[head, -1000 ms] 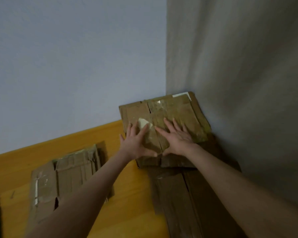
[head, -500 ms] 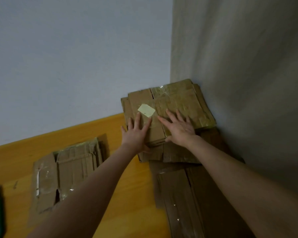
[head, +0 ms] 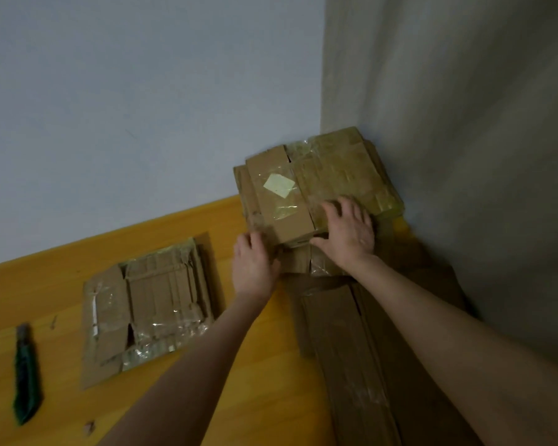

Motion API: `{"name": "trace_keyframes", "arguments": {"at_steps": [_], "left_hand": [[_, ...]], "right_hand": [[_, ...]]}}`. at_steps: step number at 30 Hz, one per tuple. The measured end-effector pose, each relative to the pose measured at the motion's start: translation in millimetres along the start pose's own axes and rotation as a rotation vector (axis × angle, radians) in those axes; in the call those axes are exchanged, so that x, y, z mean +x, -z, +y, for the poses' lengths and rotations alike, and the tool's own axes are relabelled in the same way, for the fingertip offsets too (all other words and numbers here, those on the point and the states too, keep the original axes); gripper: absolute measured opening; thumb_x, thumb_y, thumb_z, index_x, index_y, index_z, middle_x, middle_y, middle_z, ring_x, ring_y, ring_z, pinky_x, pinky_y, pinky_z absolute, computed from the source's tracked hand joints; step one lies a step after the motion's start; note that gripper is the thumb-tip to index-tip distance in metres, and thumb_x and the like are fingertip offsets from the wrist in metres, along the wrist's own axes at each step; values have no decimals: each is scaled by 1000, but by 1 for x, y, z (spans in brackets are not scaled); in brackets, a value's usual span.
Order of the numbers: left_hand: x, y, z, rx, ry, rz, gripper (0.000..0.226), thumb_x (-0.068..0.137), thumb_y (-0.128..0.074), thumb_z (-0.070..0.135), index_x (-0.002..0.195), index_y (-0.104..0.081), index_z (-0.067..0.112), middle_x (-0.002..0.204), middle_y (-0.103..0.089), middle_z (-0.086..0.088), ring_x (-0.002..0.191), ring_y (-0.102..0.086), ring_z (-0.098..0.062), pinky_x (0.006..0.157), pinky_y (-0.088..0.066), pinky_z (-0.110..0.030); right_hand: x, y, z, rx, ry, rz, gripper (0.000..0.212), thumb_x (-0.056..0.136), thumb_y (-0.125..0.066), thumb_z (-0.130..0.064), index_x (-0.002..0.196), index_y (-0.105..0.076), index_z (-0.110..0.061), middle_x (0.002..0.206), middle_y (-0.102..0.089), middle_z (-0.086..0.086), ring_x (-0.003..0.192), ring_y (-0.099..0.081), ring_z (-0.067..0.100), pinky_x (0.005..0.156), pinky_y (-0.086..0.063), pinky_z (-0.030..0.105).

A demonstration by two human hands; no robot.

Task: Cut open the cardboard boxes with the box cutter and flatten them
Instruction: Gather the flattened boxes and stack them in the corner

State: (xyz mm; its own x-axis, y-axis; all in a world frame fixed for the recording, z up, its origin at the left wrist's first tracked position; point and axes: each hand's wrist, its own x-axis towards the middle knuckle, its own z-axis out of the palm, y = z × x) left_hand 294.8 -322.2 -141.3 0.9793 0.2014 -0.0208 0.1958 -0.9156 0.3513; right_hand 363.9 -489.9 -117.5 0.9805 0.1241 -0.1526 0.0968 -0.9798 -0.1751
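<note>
The flattened cardboard box [head: 329, 178] lies on a cardboard pile in the wall corner, its near edge under both hands, the right hand [head: 348, 235] spread flat on top, the left hand [head: 255, 262] with fingers curled gripping the near-left corner, and the box cutter [head: 26, 375] well apart to the left.

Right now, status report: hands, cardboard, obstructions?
Left hand grips near corner of flattened brown cardboard stack; right hand presses on top. Green box cutter idle on orange wooden floor. Nothing blocking.

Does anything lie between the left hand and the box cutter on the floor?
Yes. A flattened taped box lies on the floor between the box cutter and the left hand, which grips the cardboard stack. It lies flat, so a reach above it looks unobstructed.
</note>
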Motion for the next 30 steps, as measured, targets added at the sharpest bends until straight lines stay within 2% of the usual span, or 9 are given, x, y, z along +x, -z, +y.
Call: {"name": "trace_keyframes", "arguments": {"at_steps": [4, 6, 8, 11, 15, 20, 25, 28, 30], "left_hand": [[-13, -7, 3, 95, -279, -43, 66, 89, -63, 22, 146, -32, 14, 141, -38, -11, 127, -42, -26, 103, -42, -35], [-7, -8, 16, 102, -376, -39, 65, 92, -59, 24, 149, -28, 14, 145, -37, -10, 132, -39, -25, 108, -38, -36], [-7, -9, 30, 213, -481, -93, 70, 94, -53, 30, 152, -18, 14, 152, -27, -13, 141, -26, -28, 116, -25, -41], [6, -10, 42, 372, -527, -152, 88, 94, -50, 42, 153, 10, 16, 161, 5, -15, 149, 7, -30, 120, -1, -50], [22, -24, 43, 555, -521, -176, 103, 94, -53, 44, 143, 35, 21, 156, 27, -18, 145, 22, -33, 117, 7, -57], [26, -37, 43, 589, -507, -145, 106, 94, -55, 39, 139, 39, 22, 154, 30, -20, 146, 20, -34, 116, 6, -59], [32, -28, 39, 536, -509, -114, 94, 100, -46, 31, 136, 41, 24, 160, 15, -16, 149, 9, -29, 118, -6, -55], [35, -24, 39, 504, -501, -112, 89, 100, -45, 30, 143, 32, 22, 162, 5, -12, 149, 3, -25, 120, -7, -51], [39, -20, 38, 490, -498, -150, 90, 97, -51, 32, 150, 21, 22, 162, 5, -10, 149, 3, -24, 120, -3, -47]], "right_hand": [[-29, -2, 17, -11, -275, -9, 71, 80, -70, -46, 137, -36, -21, 141, -33, 11, 129, -36, 28, 102, -40, 41], [-37, -6, 23, -35, -276, -63, 61, 83, -68, -43, 133, -41, -20, 136, -38, 10, 123, -39, 28, 94, -44, 39], [-40, -14, 21, -134, -172, -104, 76, 80, -70, -46, 142, -32, -23, 145, -27, 10, 134, -27, 31, 105, -33, 43], [-36, -22, 17, -255, -134, -118, 118, 72, -76, -50, 152, 6, -23, 158, 12, 14, 145, 10, 38, 116, -3, 54], [-31, -42, 24, -296, -115, -34, 122, 76, -72, -51, 148, 23, -22, 155, 27, 15, 143, 18, 39, 115, 0, 61], [-31, -42, 37, -187, -76, 50, 112, 70, -76, -53, 152, -7, -24, 159, 0, 13, 146, 2, 36, 115, -5, 56], [-29, -54, 39, -52, -61, 243, 88, 50, -91, -34, 127, -52, -15, 133, -49, 14, 124, -47, 35, 103, -39, 52], [-28, -54, 39, -156, 25, 229, 59, 57, -88, -30, 109, -64, -18, 112, -59, 8, 102, -57, 31, 91, -47, 45], [-29, -48, 33, -200, 79, 148, 45, 76, -76, -27, 117, -60, -20, 117, -57, 5, 107, -54, 28, 88, -46, 39]]}}
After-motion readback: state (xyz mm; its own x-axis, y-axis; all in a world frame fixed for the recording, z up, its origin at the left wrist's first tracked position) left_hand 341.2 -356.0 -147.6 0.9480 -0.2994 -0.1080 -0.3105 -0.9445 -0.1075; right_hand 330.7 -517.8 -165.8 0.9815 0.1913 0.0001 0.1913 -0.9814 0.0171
